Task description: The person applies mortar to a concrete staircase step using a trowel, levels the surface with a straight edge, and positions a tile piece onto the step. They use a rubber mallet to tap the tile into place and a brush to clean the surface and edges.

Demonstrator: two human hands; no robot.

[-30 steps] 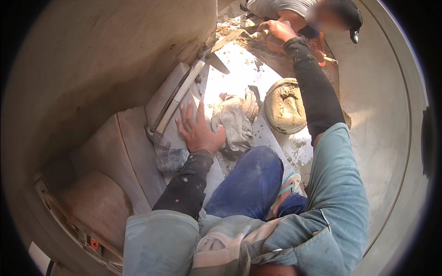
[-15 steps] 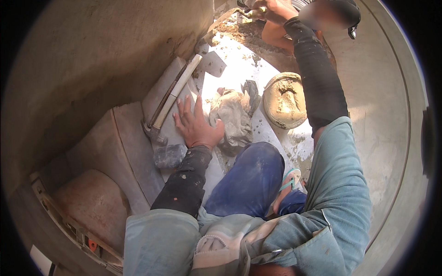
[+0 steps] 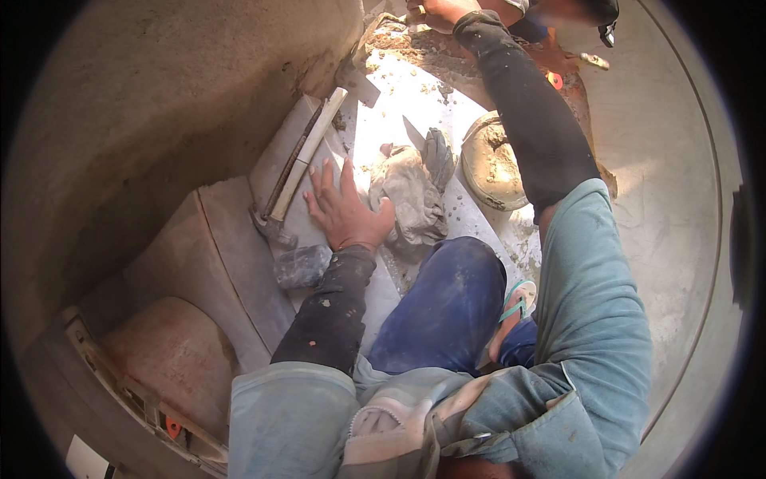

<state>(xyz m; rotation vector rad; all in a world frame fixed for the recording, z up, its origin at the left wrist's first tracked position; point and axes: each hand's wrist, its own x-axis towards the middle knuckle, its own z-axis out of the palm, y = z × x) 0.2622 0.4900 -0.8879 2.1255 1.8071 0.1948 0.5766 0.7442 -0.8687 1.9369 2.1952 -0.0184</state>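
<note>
My left hand [image 3: 351, 211] rests with its fingers spread on the pale tiles. Beside its fingertips lie a claw hammer [image 3: 275, 227] and a long white strip [image 3: 315, 144]. A crumpled, mortar-smeared cloth or bag [image 3: 407, 195] is just right of my thumb. At the far top edge my right hand [image 3: 448, 11], arm stretched out, is closed around a tool with a pale handle [image 3: 416, 14]; the rest of it is cut off or hidden. A bucket of wet mortar [image 3: 487, 172] stands left of my right forearm, which partly covers it.
A clear plastic packet [image 3: 302, 267] sits by my left wrist. Another person [image 3: 558, 12] is close at the top right. Rough wet mortar [image 3: 415, 46] covers the far floor. A curved wall [image 3: 199, 96] bounds the left, and a brownish rounded object [image 3: 171, 343] is lower left.
My right hand has shifted left and toward the top edge. The other person has moved partly out of view. My left hand stays on the tiles, while the view has shifted slightly.
</note>
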